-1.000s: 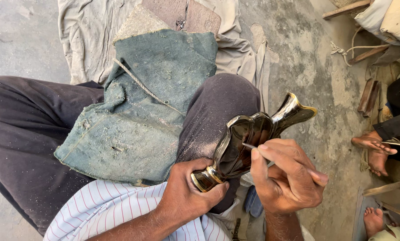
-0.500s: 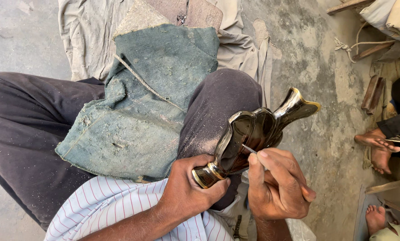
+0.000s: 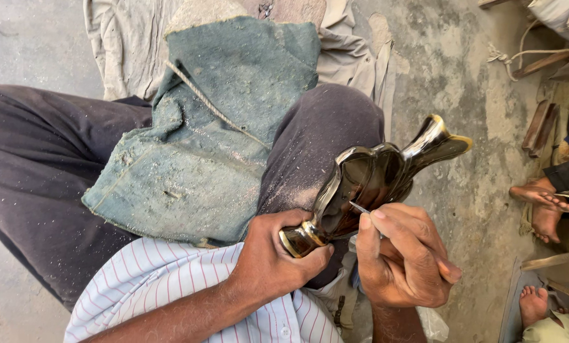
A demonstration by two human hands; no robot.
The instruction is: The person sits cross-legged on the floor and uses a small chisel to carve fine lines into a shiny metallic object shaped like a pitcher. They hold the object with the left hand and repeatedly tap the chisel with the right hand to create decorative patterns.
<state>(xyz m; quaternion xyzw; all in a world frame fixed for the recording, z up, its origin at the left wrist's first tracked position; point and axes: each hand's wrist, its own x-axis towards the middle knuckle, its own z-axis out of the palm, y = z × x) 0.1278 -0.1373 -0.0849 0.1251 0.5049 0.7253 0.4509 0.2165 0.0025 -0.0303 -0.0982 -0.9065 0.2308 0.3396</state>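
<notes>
Vase point(image 3: 376, 181) braced on knee point(image 3: 325, 136) — left hand point(image 3: 275, 263) clamped round its base (steadying it), right hand point(image 3: 405, 260) pinching tool point(image 3: 360, 208) against it.

Dusty blue-green cloth point(image 3: 214, 140) lay over dark-trousered knee point(image 3: 322, 133); co-worker's bare feet point(image 3: 541, 203) rested on concrete floor point(image 3: 449, 76).

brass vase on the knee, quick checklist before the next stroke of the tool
1. Left hand grips the foot of the brass vase: ok.
2. Vase body braced against the knee: ok.
3. Thin metal tool pinched in the right hand, tip on the vase: ok.
4. Denim cloth covers the lap: ok.
5. Tool tip sharpness: cannot tell.
6. Another person's bare foot stays away from the vase: ok.
</notes>
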